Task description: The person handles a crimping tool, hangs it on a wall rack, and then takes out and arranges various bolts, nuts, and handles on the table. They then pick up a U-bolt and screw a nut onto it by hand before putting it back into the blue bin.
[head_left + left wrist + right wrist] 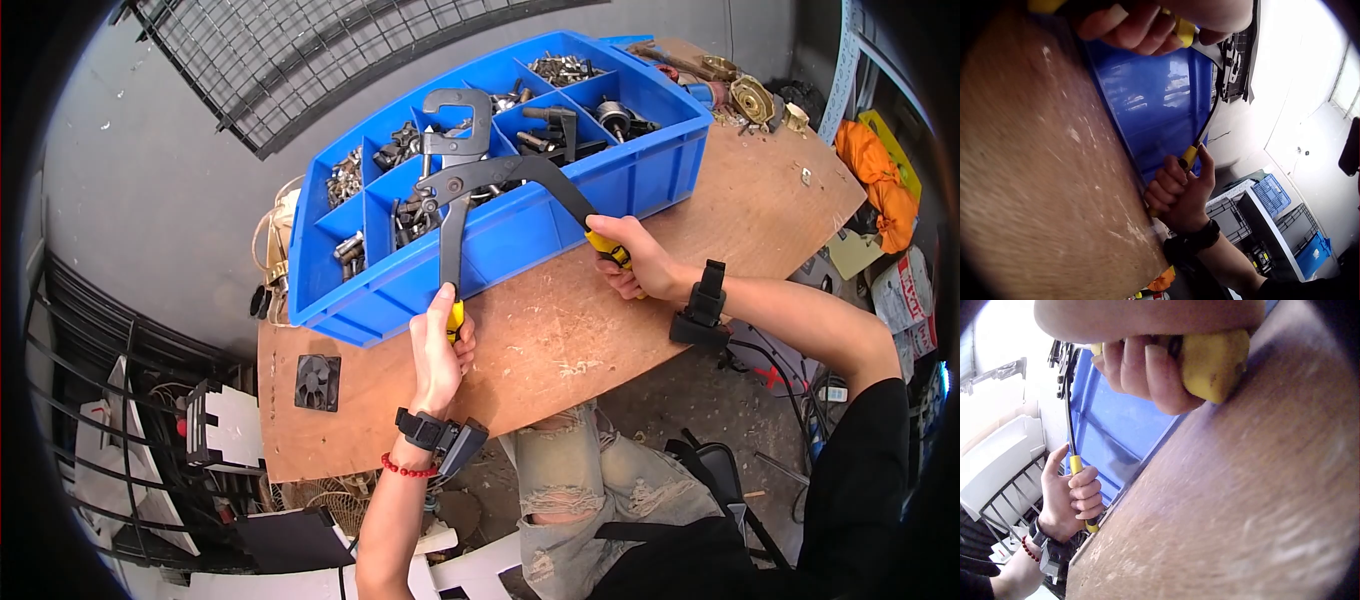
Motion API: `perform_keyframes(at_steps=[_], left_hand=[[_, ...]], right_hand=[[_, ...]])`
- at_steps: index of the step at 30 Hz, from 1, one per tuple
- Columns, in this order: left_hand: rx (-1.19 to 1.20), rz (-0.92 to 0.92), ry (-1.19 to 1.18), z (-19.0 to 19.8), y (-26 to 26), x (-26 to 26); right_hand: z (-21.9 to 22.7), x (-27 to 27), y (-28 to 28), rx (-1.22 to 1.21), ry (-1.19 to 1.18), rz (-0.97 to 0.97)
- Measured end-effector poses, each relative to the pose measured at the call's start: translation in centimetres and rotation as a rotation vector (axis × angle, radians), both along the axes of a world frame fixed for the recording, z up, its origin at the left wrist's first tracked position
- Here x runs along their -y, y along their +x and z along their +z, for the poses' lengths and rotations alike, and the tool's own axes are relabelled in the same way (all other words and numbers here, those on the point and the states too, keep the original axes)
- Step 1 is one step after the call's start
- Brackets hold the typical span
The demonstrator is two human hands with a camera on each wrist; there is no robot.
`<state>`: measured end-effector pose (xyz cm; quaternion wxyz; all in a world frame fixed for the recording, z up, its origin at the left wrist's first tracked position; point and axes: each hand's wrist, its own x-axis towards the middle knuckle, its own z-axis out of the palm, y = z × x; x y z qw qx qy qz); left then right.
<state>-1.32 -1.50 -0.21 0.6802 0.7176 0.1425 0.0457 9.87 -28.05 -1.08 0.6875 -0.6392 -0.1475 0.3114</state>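
Clamp (458, 185) over blue bin (510, 250), yellow handles (456, 322) inside curled fingers of left hand (436, 352) and right hand (648, 264)

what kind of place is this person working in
Probably a workshop or repair space: a blue divided bin full of metal hardware, a scuffed wooden table, and a large clamp-like tool with yellow grips in the person's hands suggest it.

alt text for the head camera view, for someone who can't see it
Two hands, left and right, grip the yellow handles of a large metal clamp tool, held open above a blue divided bin of metal hardware on a wooden table. A small black fan lies left of the bin.
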Motion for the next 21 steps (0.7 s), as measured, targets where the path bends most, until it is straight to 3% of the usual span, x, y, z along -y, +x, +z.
perform_keyframes(at_steps=[21], left_hand=[[-0.022,0.031,0.093,0.50,0.03,0.68]], right_hand=[[0.12,0.12,0.07,-0.008,0.040,-0.004]])
